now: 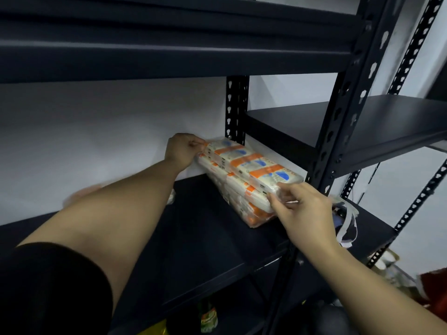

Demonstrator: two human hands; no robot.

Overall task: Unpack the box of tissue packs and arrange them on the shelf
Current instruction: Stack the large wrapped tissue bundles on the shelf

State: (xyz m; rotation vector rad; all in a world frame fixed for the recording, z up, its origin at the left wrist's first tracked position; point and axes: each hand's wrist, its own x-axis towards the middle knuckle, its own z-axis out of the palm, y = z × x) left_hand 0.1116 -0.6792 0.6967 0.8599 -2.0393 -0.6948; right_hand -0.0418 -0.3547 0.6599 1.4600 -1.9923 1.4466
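Dark metal shelving unit with perforated uprights [336, 131], standing against a pale wall [96, 131]. Nearest the viewer, on the level below the working shelf, a green bottle with a red label [208, 316] stands partly hidden by the shelf edge, and a cluttered area with a red item [433, 284] lies low at the right; details there are too blurred to tell. The working shelf [193, 233] is a flat, dark board; a white strip of tape or ribbon [348, 226] hangs over its right part beside the front upright. Two bare forearms reach in over the board, the left one emerging from a black sleeve [48, 286]. The right hand [304, 209] pinches the near end of the tissue packs [251, 170] between thumb and fingers, its grip closed on the wrapper. The left hand [183, 151], extended farther, closes its grip on the far end of the same stack, next to the wall. The packs, white with orange bands and blue marks, are bundled in clear wrap and sit at the right rear of the shelf beside a rear upright; four lie in the top row, with at least one more layer beneath, exact count not discernible. One higher shelf [169, 56] spans overhead, and a neighbouring unit's shelf [362, 122] stands to the right.
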